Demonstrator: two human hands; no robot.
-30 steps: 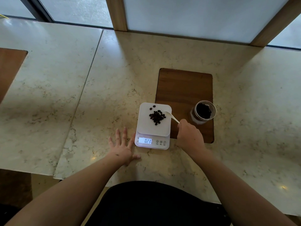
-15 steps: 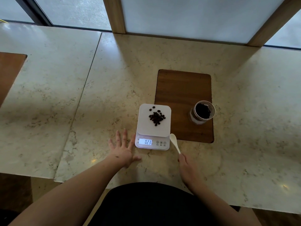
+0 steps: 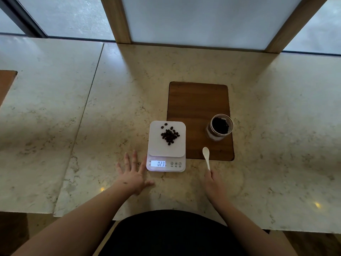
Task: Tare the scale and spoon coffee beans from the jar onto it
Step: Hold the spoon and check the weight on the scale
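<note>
From the camera on my head I look down at my right hand (image 3: 214, 182), which pinches the tail of the white spoon (image 3: 206, 157) between thumb and fingers; the bowl points away from me, looks empty, and sits over the near edge of the wooden board (image 3: 198, 102), just right of the scale (image 3: 166, 147). My left hand (image 3: 133, 173) lies flat on the stone counter (image 3: 120, 100) with its fingers spread, just beside the scale's left edge, and I cannot tell whether a fingertip touches it. The pile of coffee beans (image 3: 169, 134) sits near the middle of the white platform, and the lit display (image 3: 158, 163) reads 023. The jar (image 3: 220, 129) stands open on the board, well to the right of the scale, with beans left inside. As I judge it, the step is either one more scoop or setting the spoon down; for a scoop I should reach up and to the right, dip the bowl level into the jar's mouth, carry it low across the board and tip it over the pile, not the rim, keeping my left hand off the platform so the reading holds true. Counting: one scale, one jar, one spoon, one board under the jar, one main pile with several loose beans just beyond it, three round buttons beside the display, and two hands.
</note>
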